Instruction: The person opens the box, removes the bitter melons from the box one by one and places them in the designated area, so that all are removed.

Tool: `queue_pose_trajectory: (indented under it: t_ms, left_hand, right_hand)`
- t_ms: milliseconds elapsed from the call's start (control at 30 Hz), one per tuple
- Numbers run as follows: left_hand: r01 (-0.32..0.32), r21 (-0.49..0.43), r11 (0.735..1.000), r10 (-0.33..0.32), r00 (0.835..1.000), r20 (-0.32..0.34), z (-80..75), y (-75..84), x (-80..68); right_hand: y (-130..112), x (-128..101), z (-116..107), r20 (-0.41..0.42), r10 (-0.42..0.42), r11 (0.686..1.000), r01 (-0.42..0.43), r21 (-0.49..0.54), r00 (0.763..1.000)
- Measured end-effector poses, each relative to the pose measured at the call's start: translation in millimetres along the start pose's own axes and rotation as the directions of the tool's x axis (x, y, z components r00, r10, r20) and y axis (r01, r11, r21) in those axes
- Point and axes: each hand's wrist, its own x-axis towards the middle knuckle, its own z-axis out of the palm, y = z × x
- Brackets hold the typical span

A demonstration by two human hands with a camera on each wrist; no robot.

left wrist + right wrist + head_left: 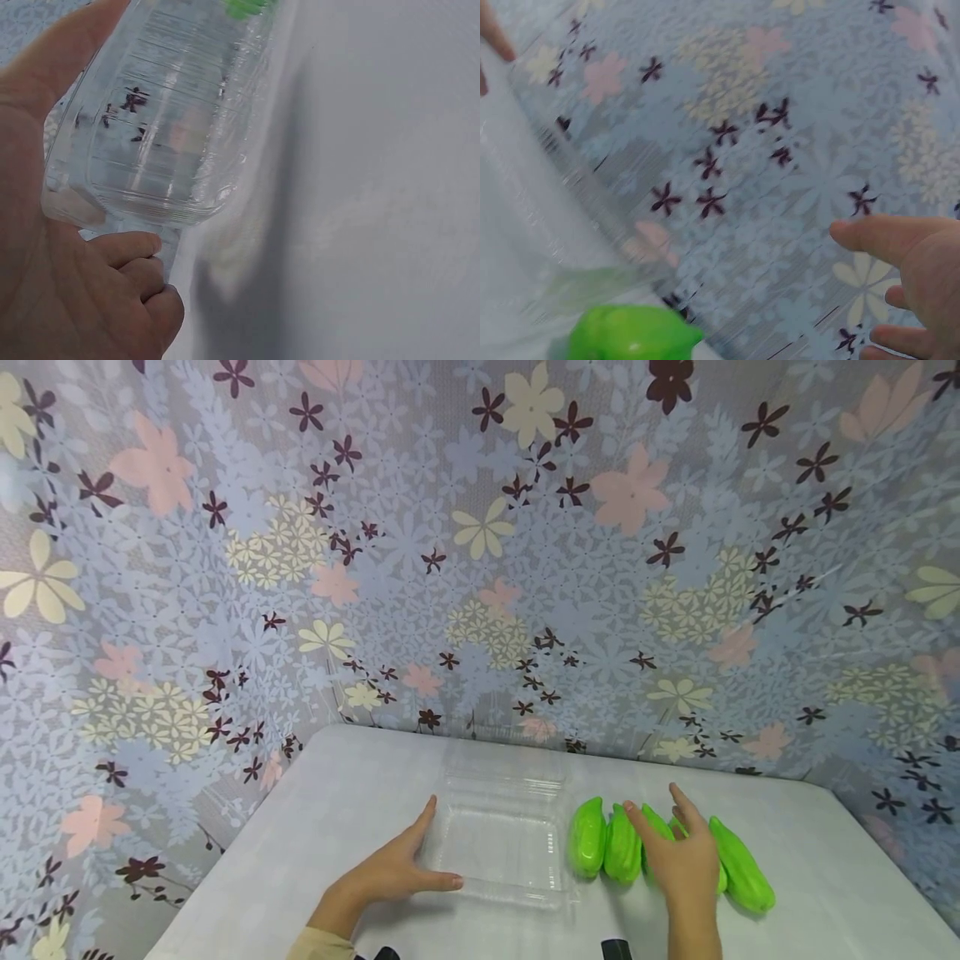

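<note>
Clear plastic tray (501, 835) against flat left hand (401, 870), right hand (682, 856) spread over green gourds (603, 843).

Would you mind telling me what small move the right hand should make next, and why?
Probably lower the right hand and curl its fingers round one green vegetable. It hovers open over the row, holding nothing, while the left hand steadies the open clear plastic tray right beside them.

White tabletop (315, 810): clear plastic clamshell tray (501, 839) mid-surface; row of green plastic gourds (600, 839) beside it toward right edge.
</note>
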Motion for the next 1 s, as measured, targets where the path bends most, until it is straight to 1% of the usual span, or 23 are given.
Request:
queue_pose_trajectory:
  t_ms: [133, 233, 433, 600, 733, 933, 1000]
  left_hand:
    - [0.0, 0.03, 1.0, 0.0, 1.0, -0.009, -4.9, -2.7, -1.7]
    - [0.007, 0.047, 0.999, -0.007, 1.0, -0.018, -8.5, -5.4, -3.2]
    - [0.01, 0.05, 0.999, -0.009, 1.0, -0.02, -12.8, -9.1, -6.0]
    - [-0.01, 0.05, 0.999, 0.011, 1.0, -0.018, -12.9, -9.6, -6.0]
    - [-0.011, 0.057, 0.998, 0.013, 1.0, -0.024, -12.5, -10.1, -6.0]
    - [-0.015, 0.072, 0.997, 0.018, 0.999, -0.033, -11.3, -7.3, -8.4]
    - [-0.021, 0.075, 0.997, 0.024, 0.999, -0.044, -10.7, -6.3, -9.6]
  right_hand:
    - [-9.7, -4.2, -5.0, -0.001, 0.0, 0.995, 0.0, 0.095, 1.0]
    - [-13.0, -5.7, -7.2, -0.004, -0.021, 0.993, 0.021, 0.115, 1.0]
    - [-15.9, -8.8, -9.7, 0.033, -0.037, 0.997, 0.034, 0.07, 0.999]
    - [-18.7, -10.4, -10.4, 0.088, -0.095, 0.995, 0.091, 0.047, 0.992]
    - [-20.4, -11.4, -10.2, 0.139, -0.143, 0.989, 0.145, -0.006, 0.98]
    - [-24.0, -16.7, -11.3, 0.182, -0.155, 0.979, 0.175, -0.101, 0.971]
    - [-25.8, -19.1, -11.7, 0.188, -0.174, 0.971, 0.2, -0.13, 0.967]
